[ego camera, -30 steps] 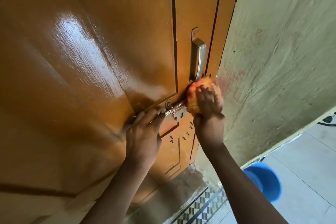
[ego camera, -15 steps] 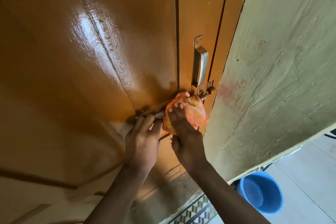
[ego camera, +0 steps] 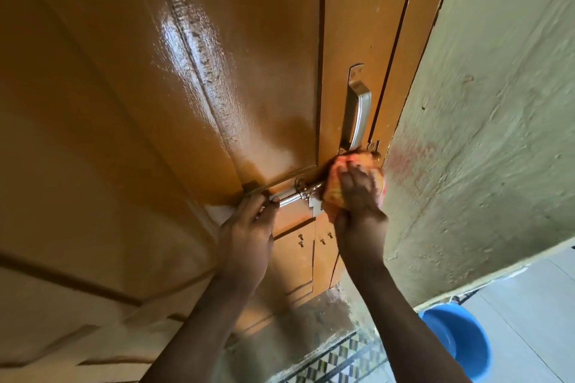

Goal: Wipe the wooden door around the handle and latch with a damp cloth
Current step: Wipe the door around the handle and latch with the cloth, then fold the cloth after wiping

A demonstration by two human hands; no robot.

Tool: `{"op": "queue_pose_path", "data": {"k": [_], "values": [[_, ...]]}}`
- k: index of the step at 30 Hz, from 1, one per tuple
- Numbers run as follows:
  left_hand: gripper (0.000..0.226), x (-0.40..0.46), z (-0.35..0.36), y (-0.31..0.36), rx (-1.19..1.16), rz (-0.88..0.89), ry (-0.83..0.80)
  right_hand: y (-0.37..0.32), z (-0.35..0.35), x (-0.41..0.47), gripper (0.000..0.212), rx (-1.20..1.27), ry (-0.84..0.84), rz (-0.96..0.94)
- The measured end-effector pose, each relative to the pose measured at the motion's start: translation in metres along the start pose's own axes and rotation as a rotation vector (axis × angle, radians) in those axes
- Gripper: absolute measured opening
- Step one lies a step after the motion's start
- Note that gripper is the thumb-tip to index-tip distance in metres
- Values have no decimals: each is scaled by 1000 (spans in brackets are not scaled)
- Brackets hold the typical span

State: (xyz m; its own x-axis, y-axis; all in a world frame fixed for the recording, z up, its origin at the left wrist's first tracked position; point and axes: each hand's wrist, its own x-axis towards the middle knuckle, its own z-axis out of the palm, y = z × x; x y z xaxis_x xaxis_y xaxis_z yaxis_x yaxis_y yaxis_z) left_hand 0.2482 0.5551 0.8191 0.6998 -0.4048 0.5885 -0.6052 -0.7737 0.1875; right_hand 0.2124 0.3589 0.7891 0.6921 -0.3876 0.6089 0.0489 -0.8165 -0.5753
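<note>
A single wide-angle view from a camera worn on the person's head, very close to a glossy orange-brown wooden door [ego camera: 130, 109] that fills the left and centre. The camera tilts down along the door, whose lines bend and splay with the lens. A pale green plastered wall [ego camera: 485, 121] takes the right side, with a round blue plastic bucket [ego camera: 463, 342] on the floor at lower right.

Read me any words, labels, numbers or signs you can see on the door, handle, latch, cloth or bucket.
None: no readable text in this view.
Door, handle, latch: no lettering.
Cloth: orange pattern only, blurred.
Bucket: plain blue, partly cut off.
</note>
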Motion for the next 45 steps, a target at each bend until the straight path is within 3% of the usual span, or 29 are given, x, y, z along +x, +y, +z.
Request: {"op": "queue_pose_path", "data": {"k": [3,5,7,10,12,14,16,18,19,21,25,28,31,34,35,37,39,41,45], "values": [[22,1,-3,5,-21,-30,-24,-17,2,-11,75,60,-73,-25],[23,2,-7,9,-32,-75,-60,-23,-4,-21,71,100,-179,-164],[25,5,-11,12,-61,-157,-115,-22,-14,-27,62,187,-213,-160],[33,5,-25,21,-91,-262,-112,-32,-40,-27,57,462,-266,306],[27,-3,-35,35,-156,-389,-64,-37,-56,-30,56,503,-269,459],[18,-18,-43,59,-369,-634,-54,-40,-75,-35,54,495,-280,418],[28,-31,-44,85,-823,-1031,-132,-46,-95,-40,52,518,-335,324],[37,-30,-56,112,-1219,-1434,-223,-49,-114,-46,55,448,-385,114],[46,-29,-63,123,-1356,-1575,-271,-48,-122,-50,59,396,-419,-5],[57,-30,-78,142,-1572,-1693,-274,-39,-134,-57,65,346,-492,-192],[50,-43,-88,169,-1641,-1686,-234,-22,-160,-69,56,419,-634,-331],[31,-58,-79,183,-1562,-1717,-273,-5,-183,-79,50,563,-527,-227],[23,-68,-71,191,-1531,-1762,-271,4,-200,-95,26,530,-247,52],[22,-72,-74,198,-1560,-1697,-319,6,-209,-107,12,398,-63,475],[20,-74,-76,200,-1568,-1665,-347,7,-210,-109,11,348,-90,591],[20,-77,-78,205,-1573,-1589,-400,11,-211,-112,34,369,-274,792],[24,-78,-80,208,-1578,-1504,-458,11,-211,-113,47,595,-353,1038],[21,-82,-81,212,-1592,-1439,-526,7,-218,-113,41,773,-330,1216],[26,-88,-75,220,-1550,-1365,-627,16,-237,-123,44,846,-277,1210]]}}
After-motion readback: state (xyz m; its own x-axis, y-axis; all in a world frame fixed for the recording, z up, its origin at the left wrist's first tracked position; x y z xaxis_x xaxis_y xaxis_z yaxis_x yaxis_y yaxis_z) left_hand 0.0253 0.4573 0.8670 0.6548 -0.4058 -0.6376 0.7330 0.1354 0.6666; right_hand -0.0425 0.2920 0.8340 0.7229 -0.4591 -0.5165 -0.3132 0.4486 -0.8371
